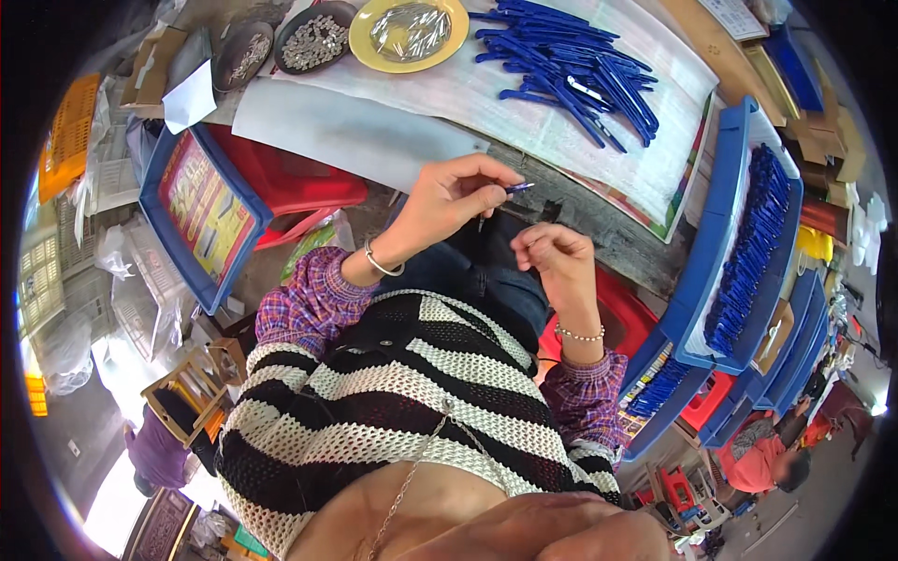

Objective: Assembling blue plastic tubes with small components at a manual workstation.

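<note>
My left hand is raised over my lap near the table edge. Between its thumb and forefinger it pinches a slim blue piece with a metal tip; the rest of that piece is hidden by the fingers. To its right, my right hand hangs with fingers curled and pressed together, and whatever they may hold is too small to make out. Beyond both hands, a loose pile of long, slim blue plastic parts lies on the white sheet covering the table.
A yellow bowl of thin metal pieces and two dark bowls of small metal parts stand at the far left. At right, a blue tray holds many blue parts. An empty-looking blue tray leans by a red stool.
</note>
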`<state>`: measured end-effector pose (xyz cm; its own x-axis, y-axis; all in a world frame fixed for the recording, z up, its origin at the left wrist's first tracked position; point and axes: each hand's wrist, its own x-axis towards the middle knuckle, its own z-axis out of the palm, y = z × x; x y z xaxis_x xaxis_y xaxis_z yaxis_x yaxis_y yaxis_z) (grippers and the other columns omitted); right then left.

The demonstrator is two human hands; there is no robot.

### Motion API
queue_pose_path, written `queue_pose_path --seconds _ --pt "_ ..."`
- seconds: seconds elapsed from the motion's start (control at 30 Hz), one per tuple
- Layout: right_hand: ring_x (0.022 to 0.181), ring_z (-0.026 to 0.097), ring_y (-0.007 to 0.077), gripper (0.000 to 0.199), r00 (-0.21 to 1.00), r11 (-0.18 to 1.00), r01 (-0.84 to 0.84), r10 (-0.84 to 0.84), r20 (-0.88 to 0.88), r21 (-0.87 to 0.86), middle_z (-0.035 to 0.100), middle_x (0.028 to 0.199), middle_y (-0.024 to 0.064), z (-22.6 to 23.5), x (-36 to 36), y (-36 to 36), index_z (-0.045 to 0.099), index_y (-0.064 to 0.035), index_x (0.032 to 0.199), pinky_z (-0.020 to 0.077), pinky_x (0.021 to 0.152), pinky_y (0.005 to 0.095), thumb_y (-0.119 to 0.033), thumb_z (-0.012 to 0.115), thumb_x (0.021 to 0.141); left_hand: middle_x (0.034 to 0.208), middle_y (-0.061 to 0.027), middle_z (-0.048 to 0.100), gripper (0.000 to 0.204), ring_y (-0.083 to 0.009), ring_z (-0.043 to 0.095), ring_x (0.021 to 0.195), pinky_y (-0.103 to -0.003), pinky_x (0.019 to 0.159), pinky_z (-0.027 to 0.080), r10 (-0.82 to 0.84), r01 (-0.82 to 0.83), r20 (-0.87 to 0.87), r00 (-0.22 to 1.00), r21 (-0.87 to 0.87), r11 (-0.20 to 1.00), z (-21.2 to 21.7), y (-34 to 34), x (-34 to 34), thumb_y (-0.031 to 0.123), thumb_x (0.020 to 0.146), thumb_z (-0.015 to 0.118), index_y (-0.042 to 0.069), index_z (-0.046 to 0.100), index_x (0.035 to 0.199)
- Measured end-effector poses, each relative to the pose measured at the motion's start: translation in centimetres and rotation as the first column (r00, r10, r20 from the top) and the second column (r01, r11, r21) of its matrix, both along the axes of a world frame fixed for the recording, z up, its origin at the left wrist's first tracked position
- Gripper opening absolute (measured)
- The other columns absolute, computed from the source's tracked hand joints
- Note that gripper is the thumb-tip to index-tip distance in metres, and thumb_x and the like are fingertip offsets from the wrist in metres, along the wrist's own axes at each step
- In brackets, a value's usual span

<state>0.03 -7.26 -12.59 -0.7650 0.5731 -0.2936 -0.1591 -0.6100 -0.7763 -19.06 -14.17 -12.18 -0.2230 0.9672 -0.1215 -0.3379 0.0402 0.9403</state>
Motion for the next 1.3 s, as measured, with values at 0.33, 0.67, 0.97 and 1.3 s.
queue_pose_path --seconds 0.33,0.67,0.97,1.3 --pt "0.065 0.057 0.0130 0.016 0.959 0.955 0.281 -0.283 -0.003 -0.096 0.064 0.084 0.0115 0.7 -0.9 0.9 0.063 0.0035 0.091 0.0487 0.056 0.0242 -0.012 0.063 0.085 0.088 -0.0037 0.059 0.019 -0.0078 0.055 0.071 -0.020 0.063 0.044 -0.068 0.072 -0.056 0.996 0.070 0.995 1.0 0.8 1.7 -0.004 0.084 0.056 -0.002 0.062 0.102" --pt "0.063 0.057 0.0104 0.018 0.940 0.931 0.340 -0.334 0.067 -0.132 0.065 0.083 0.0088 0.9 -1.7 0.3 0.064 0.0019 0.094 0.0488 0.055 0.0230 -0.014 0.063 0.086 0.092 -0.0075 0.060 0.023 -0.0119 0.058 0.080 -0.021 0.066 0.046 -0.042 0.076 -0.317 0.948 0.093 0.993 0.8 1.0 1.7 -0.006 0.079 0.058 0.001 0.065 0.100" --pt "0.063 0.056 0.0095 0.020 0.928 0.925 0.368 -0.359 0.103 -0.093 0.064 0.083 0.0083 0.9 -2.2 0.0 0.063 0.0026 0.097 0.0496 0.056 0.0223 -0.014 0.063 0.086 0.088 -0.0081 0.062 0.024 -0.0152 0.059 0.079 -0.024 0.067 0.046 0.122 0.004 -0.461 0.879 0.264 0.965 0.7 1.1 1.8 -0.005 0.077 0.061 0.003 0.066 0.100" --pt "0.064 0.057 0.0095 0.020 0.926 0.925 0.372 -0.363 0.101 -0.078 0.064 0.084 0.0075 1.0 -2.4 0.0 0.063 0.0028 0.097 0.0506 0.056 0.0224 -0.014 0.062 0.087 0.084 -0.0086 0.063 0.027 -0.0196 0.060 0.077 -0.027 0.068 0.047 0.214 -0.043 -0.535 0.817 0.313 0.949 0.7 1.3 2.1 -0.008 0.074 0.059 0.004 0.067 0.097"
